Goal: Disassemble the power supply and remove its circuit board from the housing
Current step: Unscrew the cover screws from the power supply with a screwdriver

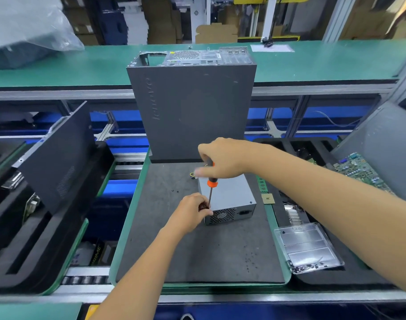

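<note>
Plainly seen from the head: grey steel supply [229, 199], boxy, mesh-vented, sat on a dark foam mat [197, 257] atop the tabletop [276, 227], before a tall black case [192, 107]. Right hand [222, 158] wrapped round an orange-black screwdriver [210, 181]; left hand [192, 211] pinched its shaft at the near-left corner. Probably heavy, rigid, sharp-edged; best held by flat sides. Loose screws [250, 262] scattered nearby.

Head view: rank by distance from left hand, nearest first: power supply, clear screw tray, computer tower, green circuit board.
From the left hand:
1. Power supply, touching, at its right.
2. Computer tower, behind.
3. Clear screw tray, right, near edge.
4. Green circuit board, far right.
</note>
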Available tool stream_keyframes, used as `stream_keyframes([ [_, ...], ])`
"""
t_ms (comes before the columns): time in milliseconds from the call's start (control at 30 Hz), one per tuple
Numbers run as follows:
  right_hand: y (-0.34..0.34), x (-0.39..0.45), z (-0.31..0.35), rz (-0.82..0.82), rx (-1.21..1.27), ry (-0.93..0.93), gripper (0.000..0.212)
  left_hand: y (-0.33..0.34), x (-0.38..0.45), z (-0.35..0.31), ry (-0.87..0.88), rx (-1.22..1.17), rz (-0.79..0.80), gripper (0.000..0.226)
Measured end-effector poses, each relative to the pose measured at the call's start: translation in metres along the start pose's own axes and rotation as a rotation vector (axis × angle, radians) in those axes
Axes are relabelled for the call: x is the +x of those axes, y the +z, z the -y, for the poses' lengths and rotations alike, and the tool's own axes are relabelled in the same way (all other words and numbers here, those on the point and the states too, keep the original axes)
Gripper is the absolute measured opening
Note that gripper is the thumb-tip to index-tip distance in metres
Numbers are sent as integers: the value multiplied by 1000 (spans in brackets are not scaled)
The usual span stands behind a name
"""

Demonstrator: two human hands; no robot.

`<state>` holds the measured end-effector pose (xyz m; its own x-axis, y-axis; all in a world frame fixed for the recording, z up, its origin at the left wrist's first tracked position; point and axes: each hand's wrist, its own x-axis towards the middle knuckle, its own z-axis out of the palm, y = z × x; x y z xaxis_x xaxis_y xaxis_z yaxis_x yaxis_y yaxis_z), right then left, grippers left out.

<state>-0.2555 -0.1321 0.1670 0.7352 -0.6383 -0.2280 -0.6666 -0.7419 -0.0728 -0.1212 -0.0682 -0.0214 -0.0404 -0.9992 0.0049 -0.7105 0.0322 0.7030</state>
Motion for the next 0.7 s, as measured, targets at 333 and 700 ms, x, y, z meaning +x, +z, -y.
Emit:
stream_keyframes([
  [333,-2,-8,7,-21,-109,-19,18,-1,-2,-4,17,19,-35,10],
  [700,-3,-5,5,32,58,-5,24,5,-5,-5,14,29,-136,14],
])
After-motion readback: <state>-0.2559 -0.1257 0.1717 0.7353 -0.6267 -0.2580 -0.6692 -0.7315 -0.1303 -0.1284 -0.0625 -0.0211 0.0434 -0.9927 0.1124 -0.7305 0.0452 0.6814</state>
